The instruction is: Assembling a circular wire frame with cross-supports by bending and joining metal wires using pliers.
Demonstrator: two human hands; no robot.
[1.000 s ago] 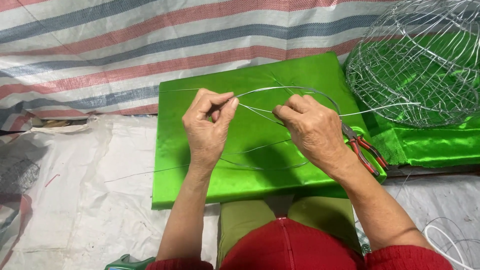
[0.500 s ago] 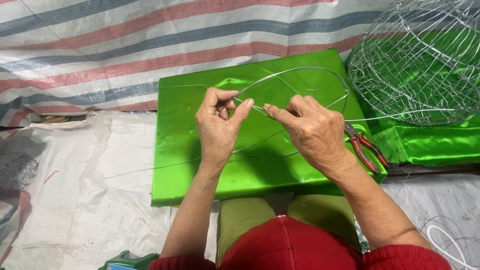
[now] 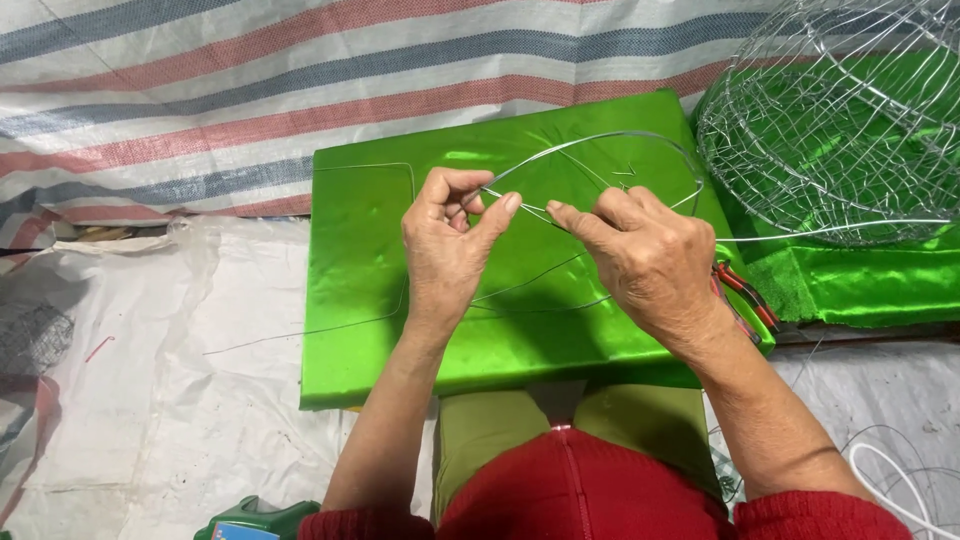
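Note:
A thin silver wire point(image 3: 600, 142) is bent into a loop above a shiny green fabric-covered board point(image 3: 370, 260). My left hand point(image 3: 450, 235) pinches the wire where its two strands meet, thumb and forefinger closed on it. My right hand point(image 3: 645, 255) grips the same wire just to the right, fingertips almost touching the left hand's. The loop arcs away from me over the board's far right part. Loose wire ends trail under my hands across the green surface.
A domed wire cage frame point(image 3: 830, 120) rests on green cloth point(image 3: 880, 285) at the right. Red-handled pliers point(image 3: 745, 295) lie by my right wrist. Striped tarpaulin point(image 3: 200, 100) covers the back, white plastic sheeting point(image 3: 150, 400) the floor at left. White cord point(image 3: 885, 480) lies at bottom right.
Both hands have drawn closer together on the wire and shifted slightly away from me. The loop has tightened and stands more clearly over the board's far right.

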